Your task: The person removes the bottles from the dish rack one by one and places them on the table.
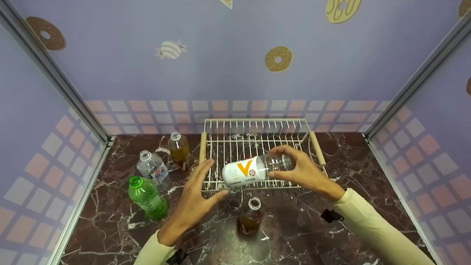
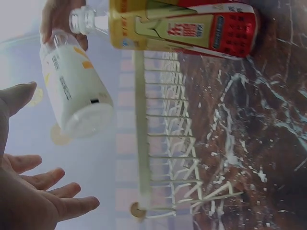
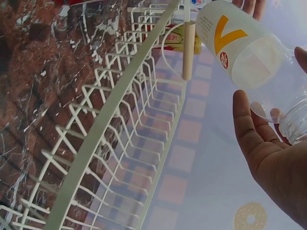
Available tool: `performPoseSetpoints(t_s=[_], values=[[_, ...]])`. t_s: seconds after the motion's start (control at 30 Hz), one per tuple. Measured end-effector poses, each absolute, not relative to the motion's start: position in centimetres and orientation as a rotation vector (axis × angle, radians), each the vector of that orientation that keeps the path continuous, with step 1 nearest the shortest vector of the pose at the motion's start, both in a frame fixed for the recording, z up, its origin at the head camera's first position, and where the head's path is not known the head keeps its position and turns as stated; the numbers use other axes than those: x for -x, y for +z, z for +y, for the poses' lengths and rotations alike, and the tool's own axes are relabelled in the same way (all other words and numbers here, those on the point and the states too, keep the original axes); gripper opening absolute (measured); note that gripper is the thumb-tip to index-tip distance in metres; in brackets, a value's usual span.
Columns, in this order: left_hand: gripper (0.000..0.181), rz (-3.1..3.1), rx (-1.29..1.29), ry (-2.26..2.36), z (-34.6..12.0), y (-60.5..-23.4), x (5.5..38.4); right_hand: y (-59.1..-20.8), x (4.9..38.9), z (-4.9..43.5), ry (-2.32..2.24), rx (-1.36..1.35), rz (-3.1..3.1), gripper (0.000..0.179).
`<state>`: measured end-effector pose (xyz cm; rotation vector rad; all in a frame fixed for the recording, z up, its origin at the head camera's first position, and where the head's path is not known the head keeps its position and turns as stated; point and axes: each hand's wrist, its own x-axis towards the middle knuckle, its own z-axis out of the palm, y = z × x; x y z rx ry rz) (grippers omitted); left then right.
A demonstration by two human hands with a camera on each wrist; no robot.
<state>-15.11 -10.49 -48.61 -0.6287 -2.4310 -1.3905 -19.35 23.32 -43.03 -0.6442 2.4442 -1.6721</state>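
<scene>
My right hand [image 1: 303, 171] grips a clear plastic bottle [image 1: 244, 171] near its neck. The bottle has a white label with an orange V and lies nearly level above the wire rack [image 1: 235, 141], its base pointing left. In the right wrist view, thumb and fingers curl round the clear upper part of this bottle [image 3: 240, 43]. Just left of the base is my left hand [image 1: 195, 200], fingers spread and holding nothing. The left wrist view shows a gap between that hand [image 2: 29, 191] and the bottle [image 2: 76, 91].
A brown-looking bottle [image 1: 251, 217] stands in front of the rack; its red and yellow label [image 2: 192, 28] shows in the left wrist view. To the left stand a green bottle [image 1: 148, 198], a clear bottle [image 1: 153, 169] and an amber one [image 1: 179, 151]. Walls enclose the marbled surface [image 1: 294, 235].
</scene>
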Motion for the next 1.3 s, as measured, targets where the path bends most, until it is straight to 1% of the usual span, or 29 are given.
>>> performPoseSetpoints(t_s=[0.57, 0.87, 1.3], values=[[0.094, -2.47, 0.757, -1.274, -9.5, -46.6, 13.6, -42.6, 18.7, 20.5, -1.595, 0.848, 2.444, 0.064], [0.095, -2.501, 0.796, -1.201, -9.3, -46.5, 13.5, -42.2, 18.1, 19.0, -1.502, 0.934, 2.488, 0.066], [0.09, -2.517, 0.848, -1.041, -9.5, -46.4, 13.5, -42.4, 17.7, 17.5, -1.415, 1.066, 2.482, 0.066]])
